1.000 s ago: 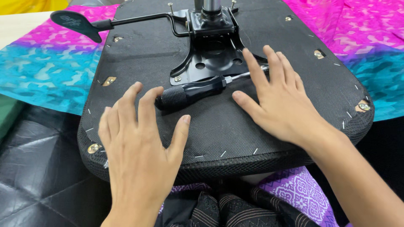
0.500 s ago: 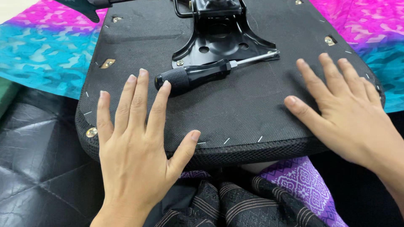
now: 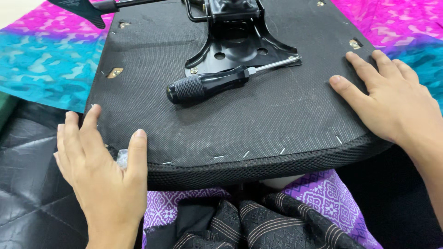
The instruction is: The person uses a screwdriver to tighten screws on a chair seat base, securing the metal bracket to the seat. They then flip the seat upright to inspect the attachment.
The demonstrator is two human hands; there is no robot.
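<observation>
Chair seat (image 3: 258,115), upturned across the lap, black fabric underside facing up, near edge toward 6 o'clock and far edge running out of frame at 12. Bolted at 12 o'clock of the underside, black metal tilt mechanism plate (image 3: 235,46), with its paddle-ended lever (image 3: 92,8) reaching off toward 10 o'clock. Visible at the plate's near-left foot, one bolt head; other fixings too small or hidden to count. Lying loose just below the plate, touching the fabric, black-handled screwdriver (image 3: 207,85), knurled grip pointing to 8 o'clock, bare shaft tip to 2 o'clock, held by nobody. Along the near rim, a row of staples pinning the fabric; at the corners, brass-coloured threaded inserts (image 3: 114,72), apparently unfilled. Left hand (image 3: 101,170) at 7 o'clock, fingers spread wide, thumb laid on the seat's corner and the rest wrapped past its edge. Right hand (image 3: 392,106) at 3 o'clock, flat and open on the fabric, gripping nothing. Judged from this: mechanism seated on the seat, tool set down, seat merely steadied or being turned; whether every bolt is tight, not possible to tell. Beneath, pink and blue patterned cloth (image 3: 41,69) and black quilted mat (image 3: 32,203).
</observation>
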